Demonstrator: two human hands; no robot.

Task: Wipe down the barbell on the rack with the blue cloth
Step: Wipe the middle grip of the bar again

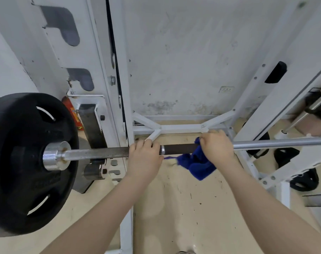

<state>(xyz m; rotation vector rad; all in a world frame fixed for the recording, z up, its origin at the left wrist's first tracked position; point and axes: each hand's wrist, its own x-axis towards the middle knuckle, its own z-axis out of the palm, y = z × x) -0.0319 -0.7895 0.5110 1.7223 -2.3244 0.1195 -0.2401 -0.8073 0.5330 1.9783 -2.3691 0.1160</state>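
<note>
Barbell (179, 149) gripped by both hands, blue cloth (194, 162) under right.

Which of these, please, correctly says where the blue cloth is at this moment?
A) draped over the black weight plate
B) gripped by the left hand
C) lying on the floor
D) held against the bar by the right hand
D: the right hand holds the blue cloth against the barbell, with its loose end hanging below, while the left hand grips the bar bare.

A white rack (119, 107) carries the barbell (101, 153) crosswise under both hands; below them, its white frame stands on a scuffed beige floor (183, 208).
</note>
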